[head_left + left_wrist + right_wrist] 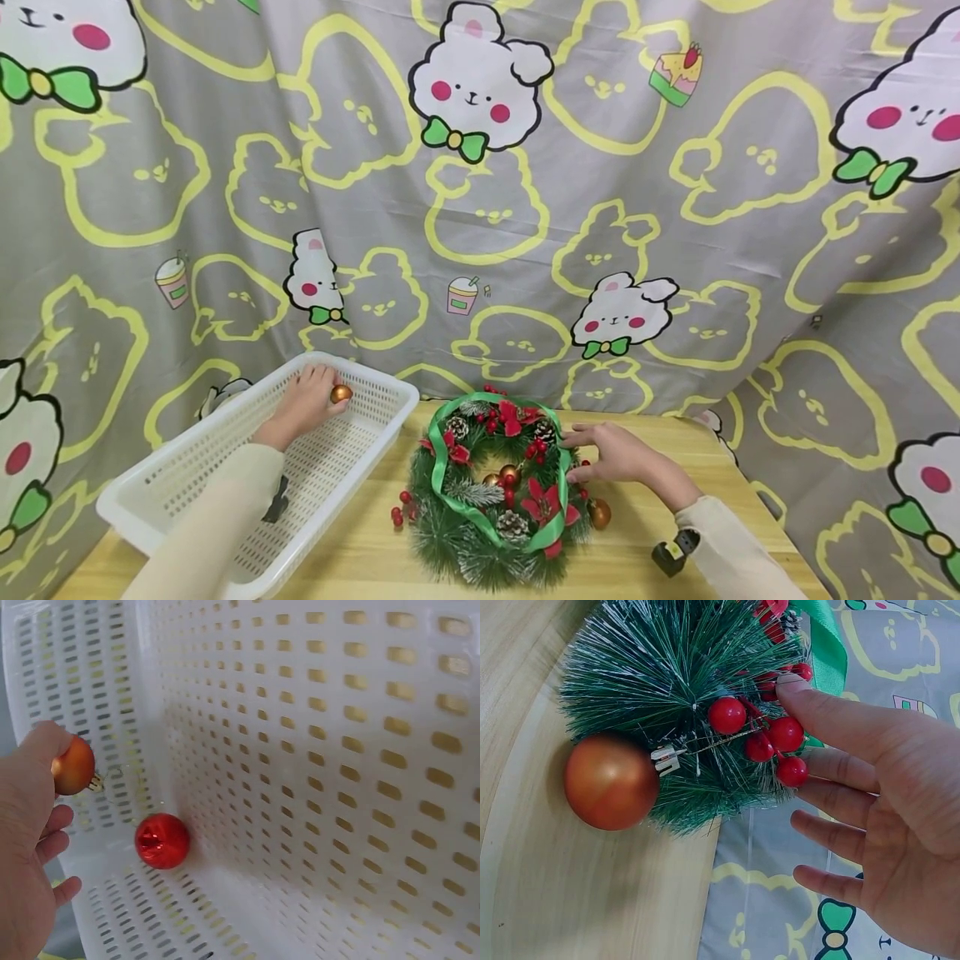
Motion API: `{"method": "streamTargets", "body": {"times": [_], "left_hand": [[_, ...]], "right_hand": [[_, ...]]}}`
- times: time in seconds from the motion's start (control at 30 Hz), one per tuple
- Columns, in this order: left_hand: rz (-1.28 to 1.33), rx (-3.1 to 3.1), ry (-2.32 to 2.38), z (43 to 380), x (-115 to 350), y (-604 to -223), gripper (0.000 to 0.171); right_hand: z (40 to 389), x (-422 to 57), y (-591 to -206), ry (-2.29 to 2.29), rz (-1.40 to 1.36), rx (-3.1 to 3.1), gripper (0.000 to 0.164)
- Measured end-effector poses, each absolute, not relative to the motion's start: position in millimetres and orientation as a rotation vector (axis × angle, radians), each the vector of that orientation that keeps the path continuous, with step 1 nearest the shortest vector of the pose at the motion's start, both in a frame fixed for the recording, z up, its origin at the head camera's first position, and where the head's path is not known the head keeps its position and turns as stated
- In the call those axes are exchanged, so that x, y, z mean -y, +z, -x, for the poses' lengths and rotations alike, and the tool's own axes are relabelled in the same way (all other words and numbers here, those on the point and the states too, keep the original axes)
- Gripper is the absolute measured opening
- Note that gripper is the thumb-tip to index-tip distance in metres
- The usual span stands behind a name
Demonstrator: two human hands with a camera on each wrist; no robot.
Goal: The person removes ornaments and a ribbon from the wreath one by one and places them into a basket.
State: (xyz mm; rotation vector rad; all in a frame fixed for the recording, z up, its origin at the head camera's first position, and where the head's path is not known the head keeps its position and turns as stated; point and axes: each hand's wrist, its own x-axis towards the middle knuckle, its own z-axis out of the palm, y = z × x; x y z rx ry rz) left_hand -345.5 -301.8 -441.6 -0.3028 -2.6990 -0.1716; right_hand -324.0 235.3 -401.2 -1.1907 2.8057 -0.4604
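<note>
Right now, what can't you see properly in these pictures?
- Head view: the red ball doesn't show; probably the left hand hides it.
- Head view: the left sleeve covers some of the white basket.
- Left wrist view: that hand covers part of the orange ball.
- Right wrist view: the top edge crops the wreath.

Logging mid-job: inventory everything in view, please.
table: one, light wood, beneath
plastic basket: one, white, table's left
held bauble: one, orange, in left hand
loose bauble: one, red, inside plastic basket
Christmas wreath: one, green, mid-table
ribbon: one, green, over wreath
wreath baubles: at least three, orange, centre and right
poinsettias: at least three, red, wreath
pine cones: three visible, brown-white, wreath
berries: several, red, wreath
curtain: one, grey rabbit-print, behind
wrist cameras: two, black, near sleeves
sleeves: two, cream, bottom
left hand: one, bare, in plastic basket
right hand: one, bare, wreath's right
</note>
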Motion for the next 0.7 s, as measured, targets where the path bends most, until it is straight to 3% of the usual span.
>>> {"method": "streamTargets", "body": {"times": [0.37, 0.7], "left_hand": [[0.243, 2.771, -0.094, 345.1, 301.5, -452.3, 0.046], [0.247, 2.777, -0.046, 342.9, 302.3, -457.1, 0.042]], "right_hand": [[325.5, -235.1, -401.7, -0.459, 1.180, -2.799, 0.057], [325.0, -235.1, -401.2, -0.462, 1.157, -2.800, 0.056]]}}
